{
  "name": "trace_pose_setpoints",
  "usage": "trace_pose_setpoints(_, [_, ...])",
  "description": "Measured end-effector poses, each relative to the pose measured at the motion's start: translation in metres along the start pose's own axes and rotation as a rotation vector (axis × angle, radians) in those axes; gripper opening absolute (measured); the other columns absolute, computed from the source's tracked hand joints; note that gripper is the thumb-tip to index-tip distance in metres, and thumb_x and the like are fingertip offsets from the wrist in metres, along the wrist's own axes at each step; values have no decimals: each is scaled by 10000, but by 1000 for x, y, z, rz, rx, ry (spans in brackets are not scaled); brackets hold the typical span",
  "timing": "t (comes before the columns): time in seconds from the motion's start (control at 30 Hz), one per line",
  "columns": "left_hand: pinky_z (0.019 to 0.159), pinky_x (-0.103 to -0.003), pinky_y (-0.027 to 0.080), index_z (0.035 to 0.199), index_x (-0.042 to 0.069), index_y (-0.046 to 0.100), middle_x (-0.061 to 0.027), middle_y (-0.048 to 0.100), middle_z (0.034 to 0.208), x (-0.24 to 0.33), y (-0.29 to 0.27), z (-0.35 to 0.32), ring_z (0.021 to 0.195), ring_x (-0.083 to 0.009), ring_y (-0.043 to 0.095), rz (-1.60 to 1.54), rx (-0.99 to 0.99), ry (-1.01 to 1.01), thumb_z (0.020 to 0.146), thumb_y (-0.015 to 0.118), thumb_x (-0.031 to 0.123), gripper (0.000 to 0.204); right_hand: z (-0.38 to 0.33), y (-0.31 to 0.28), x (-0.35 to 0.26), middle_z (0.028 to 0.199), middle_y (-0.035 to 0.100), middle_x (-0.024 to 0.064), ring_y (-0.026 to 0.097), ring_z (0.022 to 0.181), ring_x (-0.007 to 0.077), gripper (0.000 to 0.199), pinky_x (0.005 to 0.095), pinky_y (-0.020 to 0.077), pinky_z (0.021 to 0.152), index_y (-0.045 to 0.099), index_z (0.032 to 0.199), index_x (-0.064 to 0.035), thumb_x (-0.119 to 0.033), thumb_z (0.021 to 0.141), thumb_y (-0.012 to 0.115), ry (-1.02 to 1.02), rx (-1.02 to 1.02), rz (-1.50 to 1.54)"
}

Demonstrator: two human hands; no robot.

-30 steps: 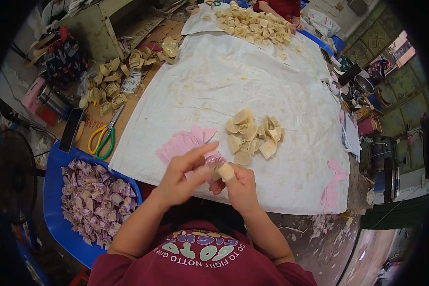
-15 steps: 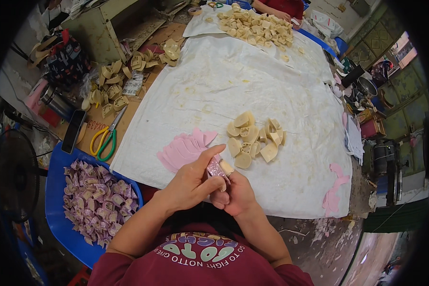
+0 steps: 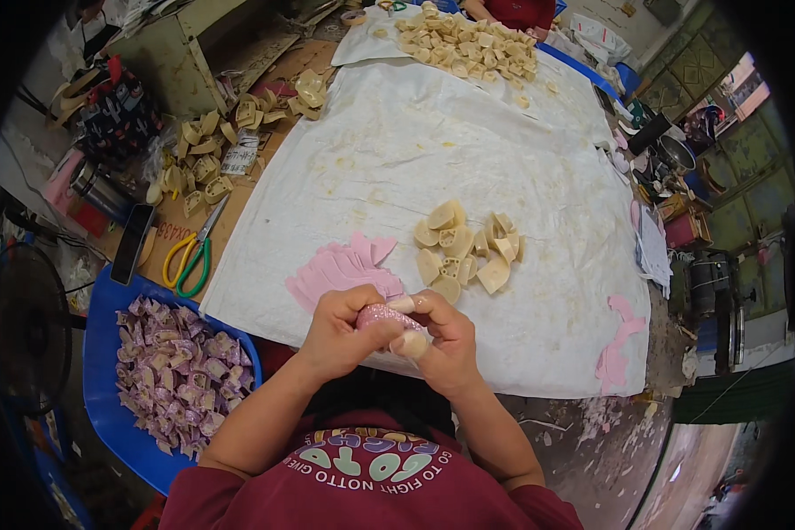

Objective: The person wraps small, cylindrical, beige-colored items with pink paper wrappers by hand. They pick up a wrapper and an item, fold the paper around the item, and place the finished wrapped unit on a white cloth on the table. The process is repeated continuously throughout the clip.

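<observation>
Close to the table's near edge, my two hands meet over a glittery pink-covered heel piece (image 3: 387,316). My left hand (image 3: 337,331) is closed on its left side, thumb along the near face. My right hand (image 3: 450,340) grips the other side; pale covers wrap its thumb and a fingertip. Much of the piece is hidden by my fingers. Just beyond my left hand lies a fanned stack of pink cut pieces (image 3: 340,269). A small group of bare cream shoe heels (image 3: 450,240) rests farther right on the white cloth (image 3: 353,190).
Glittery wrapped heels fill a blue tub (image 3: 106,415) at lower left. Scissors (image 3: 193,256) with yellow and green handles and a phone (image 3: 133,245) lie nearby. A large heap of cream heels (image 3: 468,44) sits at the far end, by another person (image 3: 512,12). Pink strips (image 3: 620,344) lie at right.
My right hand has turned so its thumb and finger pinch the piece from the right. Both hands have drawn level, and the glittery covering now faces up between them.
</observation>
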State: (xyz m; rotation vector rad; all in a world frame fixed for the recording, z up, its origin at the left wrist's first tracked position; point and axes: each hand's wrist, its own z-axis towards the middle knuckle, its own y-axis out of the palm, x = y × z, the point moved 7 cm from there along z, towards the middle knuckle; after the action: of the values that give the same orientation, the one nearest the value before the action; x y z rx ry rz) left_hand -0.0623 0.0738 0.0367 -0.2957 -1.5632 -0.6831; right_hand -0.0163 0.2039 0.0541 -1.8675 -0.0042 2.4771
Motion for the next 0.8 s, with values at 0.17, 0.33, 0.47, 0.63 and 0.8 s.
trace_pose_setpoints(0.17, [565, -251, 481, 972, -9, 589, -68, 622, 776, -10, 7, 2, 639, -111, 589, -373, -92, -95, 912, 659, 225, 251, -1, -6, 10, 883, 653, 44, 588, 775, 99, 143, 246, 480, 720, 620, 1000, 0, -102, 901, 643, 108, 123, 234])
trace_pose_setpoints(0.33, [656, -284, 544, 1070, -25, 572, -92, 650, 871, -4, 5, -1, 717, -141, 628, -296, -28, -16, 928, 627, 175, 251, 0, 1, 13, 878, 648, 40, 593, 784, 95, 76, 254, 488, 689, 617, 963, 1, -58, 916, 605, 164, 135, 421])
trace_pose_setpoints(0.47, [664, -262, 526, 1074, -11, 565, -85, 653, 921, 0, 3, -1, 759, -122, 622, -196, 0, 35, 912, 640, 129, 227, 4, -2, 9, 884, 642, 33, 595, 793, 92, 76, 246, 489, 696, 618, 963, -5, -63, 915, 608, 149, 89, 320])
trace_pose_setpoints(0.63, [676, -233, 500, 1057, 2, 563, -44, 628, 904, 3, 0, -3, 771, -84, 590, -39, -9, 51, 903, 647, 111, 207, 5, -9, 14, 891, 640, 32, 591, 789, 85, 88, 239, 486, 715, 620, 963, 0, -67, 907, 610, 312, -28, 259])
trace_pose_setpoints(0.8, [660, -227, 496, 1062, 7, 562, -27, 612, 892, -4, 0, -9, 749, -73, 579, -37, -11, 50, 900, 651, 113, 213, 6, -6, 10, 883, 643, 39, 600, 775, 95, 74, 241, 492, 703, 615, 943, 7, -49, 899, 594, 229, -47, 109])
